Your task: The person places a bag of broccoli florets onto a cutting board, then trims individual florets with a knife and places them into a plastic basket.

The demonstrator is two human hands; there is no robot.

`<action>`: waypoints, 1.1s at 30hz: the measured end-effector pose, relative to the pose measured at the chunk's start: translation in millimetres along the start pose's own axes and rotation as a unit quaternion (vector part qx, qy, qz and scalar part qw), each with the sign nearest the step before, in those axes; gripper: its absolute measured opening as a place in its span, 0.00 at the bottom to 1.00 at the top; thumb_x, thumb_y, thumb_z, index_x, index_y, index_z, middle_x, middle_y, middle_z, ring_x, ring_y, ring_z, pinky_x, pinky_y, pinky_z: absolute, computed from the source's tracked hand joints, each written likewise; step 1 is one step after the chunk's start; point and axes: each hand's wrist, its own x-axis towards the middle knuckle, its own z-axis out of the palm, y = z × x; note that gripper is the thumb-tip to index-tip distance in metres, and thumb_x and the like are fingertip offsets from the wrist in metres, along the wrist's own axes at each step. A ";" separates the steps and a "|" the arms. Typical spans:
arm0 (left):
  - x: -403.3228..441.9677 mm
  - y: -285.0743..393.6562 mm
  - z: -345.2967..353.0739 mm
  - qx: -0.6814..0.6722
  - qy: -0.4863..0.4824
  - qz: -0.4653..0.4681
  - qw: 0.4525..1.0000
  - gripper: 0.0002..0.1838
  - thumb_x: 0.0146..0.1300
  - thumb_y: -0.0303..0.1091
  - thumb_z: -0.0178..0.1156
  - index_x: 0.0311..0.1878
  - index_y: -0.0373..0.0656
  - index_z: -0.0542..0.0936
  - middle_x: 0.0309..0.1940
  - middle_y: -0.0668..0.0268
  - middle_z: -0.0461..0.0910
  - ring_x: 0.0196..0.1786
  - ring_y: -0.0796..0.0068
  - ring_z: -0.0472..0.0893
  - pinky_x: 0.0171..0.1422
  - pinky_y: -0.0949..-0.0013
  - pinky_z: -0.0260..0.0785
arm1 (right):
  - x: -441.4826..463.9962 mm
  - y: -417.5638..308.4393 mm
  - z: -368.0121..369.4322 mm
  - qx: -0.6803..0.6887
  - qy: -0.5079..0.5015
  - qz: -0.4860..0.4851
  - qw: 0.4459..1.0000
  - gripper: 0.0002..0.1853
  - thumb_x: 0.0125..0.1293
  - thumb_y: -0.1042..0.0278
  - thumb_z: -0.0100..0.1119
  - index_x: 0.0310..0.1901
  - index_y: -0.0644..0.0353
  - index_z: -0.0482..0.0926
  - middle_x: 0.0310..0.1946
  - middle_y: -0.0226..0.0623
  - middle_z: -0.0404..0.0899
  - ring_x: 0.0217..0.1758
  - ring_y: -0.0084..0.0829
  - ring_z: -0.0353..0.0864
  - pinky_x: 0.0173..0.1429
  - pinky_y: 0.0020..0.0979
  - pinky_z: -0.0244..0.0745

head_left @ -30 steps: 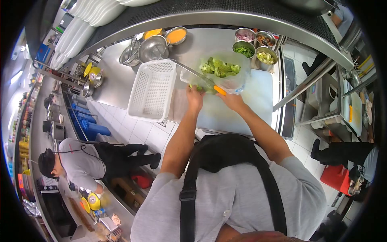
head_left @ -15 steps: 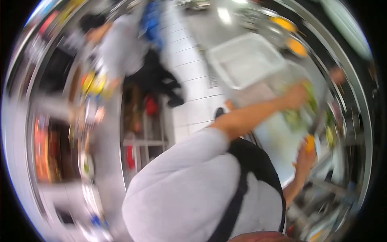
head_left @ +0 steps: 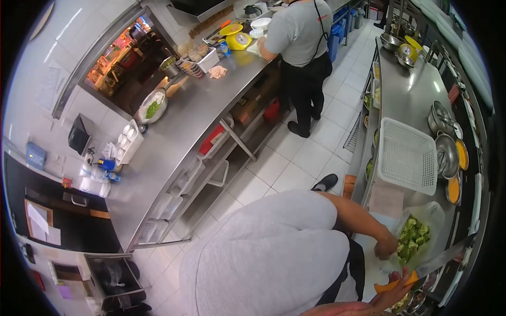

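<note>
My right hand (head_left: 399,288) grips the orange handle of a large knife (head_left: 443,258), whose broad blade points to the right, over the near side of the counter. My left hand (head_left: 387,247) is closed beside a clear plastic bag (head_left: 435,217) on the counter. Whatever its fingers hold is hidden. Chopped green pieces that look like broccoli (head_left: 412,238) lie in the bag. A white cutting board (head_left: 371,258) shows partly under my left hand.
A white perforated basket (head_left: 406,158) stands on the steel counter, beside metal bowls (head_left: 447,155) and orange-filled containers (head_left: 453,189). A co-worker (head_left: 303,37) in grey stands at the opposite counter (head_left: 184,126), near a yellow scale (head_left: 239,41). Tiled floor (head_left: 295,163) lies between.
The view has swung left and steadied, showing more of the opposite counter. My left hand has moved off the greens to beside the bag. The knife stays in my right hand.
</note>
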 end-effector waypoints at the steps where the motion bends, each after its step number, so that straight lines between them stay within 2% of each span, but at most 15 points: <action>1: -0.6 -5.6 -2.3 0.031 0.025 0.026 0.999 0.15 0.57 0.42 0.67 0.36 0.39 0.88 0.28 0.60 0.89 0.33 0.65 0.89 0.42 0.59 0.80 | 15.4 16.6 -4.5 0.006 -0.020 0.029 0.999 0.19 0.77 0.55 0.60 0.61 0.57 0.77 0.28 0.27 0.71 0.29 0.19 0.67 0.34 0.23 0.64; 2: 6.2 -14.4 -1.1 0.059 0.053 0.055 0.995 0.15 0.57 0.42 0.67 0.37 0.39 0.87 0.28 0.60 0.89 0.33 0.65 0.89 0.42 0.60 0.81 | 25.5 29.1 -5.9 0.005 -0.040 0.056 0.998 0.18 0.77 0.56 0.61 0.60 0.57 0.78 0.29 0.27 0.71 0.29 0.19 0.67 0.35 0.23 0.65; 3: 16.6 -14.0 2.0 0.082 0.086 0.087 0.989 0.15 0.56 0.41 0.68 0.39 0.39 0.87 0.28 0.61 0.89 0.32 0.65 0.89 0.42 0.60 0.81 | 30.1 39.1 -0.5 -0.049 -0.043 0.007 0.998 0.19 0.83 0.50 0.51 0.58 0.59 0.74 0.32 0.27 0.73 0.25 0.16 0.65 0.29 0.21 0.64; 6: -14.2 9.6 -13.3 -0.083 0.168 -0.033 0.982 0.17 0.57 0.35 0.68 0.48 0.36 0.86 0.28 0.59 0.89 0.32 0.65 0.89 0.39 0.61 0.82 | 52.6 90.0 -21.9 -0.013 -0.035 0.051 0.998 0.19 0.80 0.52 0.57 0.59 0.58 0.74 0.34 0.28 0.74 0.28 0.19 0.67 0.35 0.23 0.64; 9: -30.6 19.1 -27.6 -0.347 0.286 -0.090 0.889 0.22 0.58 0.32 0.67 0.56 0.33 0.82 0.25 0.58 0.87 0.32 0.66 0.90 0.33 0.63 0.82 | 10.1 54.7 3.3 0.008 0.012 0.085 0.996 0.23 0.83 0.45 0.47 0.58 0.60 0.73 0.34 0.29 0.74 0.28 0.20 0.69 0.31 0.25 0.68; 15: -2.7 10.5 -28.0 -0.589 0.270 -0.073 0.758 0.21 0.65 0.30 0.60 0.60 0.31 0.80 0.43 0.52 0.82 0.34 0.59 0.88 0.33 0.56 0.89 | 28.8 125.4 -32.0 0.009 0.010 0.060 0.998 0.24 0.81 0.44 0.54 0.63 0.55 0.73 0.40 0.32 0.78 0.36 0.24 0.75 0.38 0.29 0.75; 19: 3.7 4.9 -30.0 -0.624 0.242 -0.039 0.742 0.21 0.65 0.27 0.59 0.61 0.32 0.80 0.43 0.55 0.82 0.40 0.60 0.88 0.35 0.55 0.90 | 76.5 180.4 -72.2 -0.021 -0.083 0.090 0.992 0.23 0.80 0.43 0.55 0.61 0.53 0.73 0.37 0.32 0.77 0.30 0.24 0.75 0.30 0.25 0.72; 22: 1.7 -5.6 -26.0 -0.602 0.268 -0.019 0.752 0.25 0.63 0.27 0.61 0.64 0.32 0.78 0.40 0.56 0.83 0.38 0.63 0.87 0.36 0.58 0.88 | 56.0 156.5 -42.1 -0.061 0.003 0.016 0.998 0.23 0.79 0.44 0.57 0.60 0.54 0.74 0.37 0.33 0.77 0.31 0.26 0.76 0.30 0.27 0.74; 23: 31.8 -55.4 -14.2 -0.415 0.288 0.093 0.858 0.28 0.62 0.27 0.63 0.67 0.32 0.76 0.38 0.57 0.83 0.36 0.67 0.86 0.35 0.61 0.85 | 57.1 154.6 -36.0 -0.046 -0.015 0.025 0.999 0.23 0.78 0.46 0.59 0.61 0.56 0.74 0.38 0.34 0.78 0.32 0.27 0.78 0.31 0.28 0.74; 25: 5.7 -42.7 -23.3 -0.465 0.255 0.083 0.843 0.29 0.65 0.30 0.64 0.70 0.35 0.74 0.46 0.56 0.82 0.43 0.66 0.85 0.44 0.61 0.84 | 38.9 119.0 -9.6 -0.097 0.045 0.036 0.994 0.25 0.76 0.51 0.58 0.64 0.61 0.72 0.41 0.38 0.79 0.36 0.31 0.80 0.34 0.30 0.75; 26: -6.9 -45.0 -21.7 -0.488 0.240 0.094 0.834 0.30 0.67 0.31 0.64 0.71 0.36 0.73 0.49 0.56 0.82 0.46 0.66 0.85 0.48 0.61 0.83 | 34.7 117.1 -5.9 -0.102 0.002 -0.004 0.995 0.25 0.76 0.51 0.55 0.65 0.61 0.73 0.43 0.37 0.79 0.39 0.29 0.81 0.36 0.28 0.75; 29: -47.0 -49.9 -21.9 -0.585 0.180 0.102 0.784 0.32 0.71 0.35 0.66 0.76 0.40 0.70 0.61 0.54 0.81 0.57 0.66 0.84 0.61 0.61 0.80 | 22.2 127.4 -5.3 -0.073 -0.044 -0.060 0.994 0.33 0.70 0.47 0.65 0.69 0.56 0.71 0.46 0.30 0.77 0.42 0.21 0.77 0.39 0.22 0.72; 30: -55.3 -49.9 -22.0 -0.608 0.184 0.129 0.762 0.30 0.74 0.33 0.61 0.77 0.41 0.69 0.63 0.56 0.79 0.66 0.61 0.80 0.69 0.56 0.78 | 16.2 123.0 0.0 -0.068 -0.031 -0.028 0.997 0.29 0.73 0.51 0.64 0.69 0.56 0.71 0.41 0.26 0.77 0.37 0.17 0.74 0.36 0.21 0.70; 31: -60.9 -37.9 -30.1 -0.669 0.181 0.062 0.718 0.30 0.75 0.31 0.58 0.78 0.41 0.67 0.62 0.57 0.80 0.65 0.59 0.81 0.70 0.53 0.78 | 8.0 94.2 15.7 -0.048 -0.005 0.020 0.999 0.24 0.76 0.59 0.62 0.68 0.57 0.73 0.37 0.25 0.76 0.33 0.16 0.72 0.36 0.20 0.69; 33: -61.5 -35.2 -31.7 -0.686 0.147 0.019 0.712 0.29 0.77 0.26 0.52 0.79 0.40 0.64 0.63 0.58 0.79 0.62 0.57 0.83 0.70 0.54 0.79 | -6.2 65.3 28.5 -0.045 0.029 0.043 0.998 0.19 0.80 0.63 0.57 0.67 0.59 0.76 0.35 0.26 0.77 0.31 0.15 0.71 0.36 0.21 0.70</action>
